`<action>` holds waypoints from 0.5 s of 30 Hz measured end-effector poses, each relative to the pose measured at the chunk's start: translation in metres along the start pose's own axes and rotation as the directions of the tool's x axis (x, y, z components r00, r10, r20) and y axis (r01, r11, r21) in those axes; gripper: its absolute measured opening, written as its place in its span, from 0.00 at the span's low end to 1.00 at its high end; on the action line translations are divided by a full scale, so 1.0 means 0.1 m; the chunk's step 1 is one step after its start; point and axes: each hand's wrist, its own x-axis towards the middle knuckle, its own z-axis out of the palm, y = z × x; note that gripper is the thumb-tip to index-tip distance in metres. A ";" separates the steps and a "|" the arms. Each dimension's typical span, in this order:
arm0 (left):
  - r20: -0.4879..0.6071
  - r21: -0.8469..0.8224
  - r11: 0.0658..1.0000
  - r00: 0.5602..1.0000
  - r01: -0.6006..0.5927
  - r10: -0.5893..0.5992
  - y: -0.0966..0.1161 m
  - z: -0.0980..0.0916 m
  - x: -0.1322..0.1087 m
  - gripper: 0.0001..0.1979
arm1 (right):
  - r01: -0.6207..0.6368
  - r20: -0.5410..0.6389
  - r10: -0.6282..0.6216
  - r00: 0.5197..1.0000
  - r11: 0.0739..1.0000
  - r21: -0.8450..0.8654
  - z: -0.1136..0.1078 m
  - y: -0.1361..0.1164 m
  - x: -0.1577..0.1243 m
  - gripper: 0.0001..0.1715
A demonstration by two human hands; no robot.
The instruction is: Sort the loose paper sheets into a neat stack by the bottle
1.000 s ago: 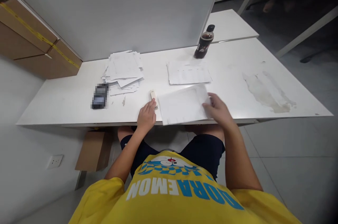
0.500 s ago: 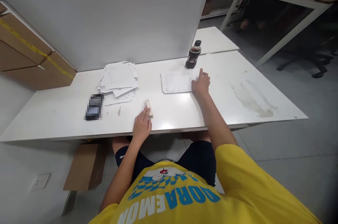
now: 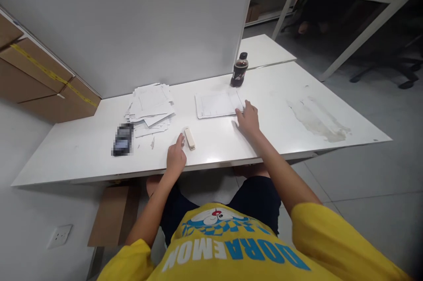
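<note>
Paper stack [image 3: 216, 103] already squared, loose pile [image 3: 150, 102] untidy, stapler [image 3: 189, 138] unheld; left hand [image 3: 176, 157] and right hand [image 3: 249, 121] have an open, empty grip.

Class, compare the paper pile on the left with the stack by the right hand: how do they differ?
The left pile is messy, sheets jutting at different angles; the right stack is neater, edges roughly aligned. The left pile covers more table than the right stack. The right hand is at the right stack's near corner, none at the left pile. Both are whitish paper.
</note>
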 end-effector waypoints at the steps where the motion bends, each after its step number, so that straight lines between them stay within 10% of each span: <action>1: -0.024 0.009 1.000 1.000 0.010 -0.009 -0.08 -0.05 0.16 0.34 | -0.011 -0.022 0.012 1.000 0.999 0.032 0.00 0.00 -0.13 0.41; 9: -0.104 0.272 0.914 0.954 0.301 -0.283 -1.06 -0.61 1.86 0.36 | -0.124 -0.027 0.128 0.991 0.986 0.107 -0.04 -0.03 -0.53 0.40; 15: -0.043 0.395 0.862 0.944 0.317 -0.327 -1.13 -0.61 1.79 0.21 | -0.140 -0.009 0.141 0.990 0.987 0.082 -0.05 -0.12 -0.47 0.38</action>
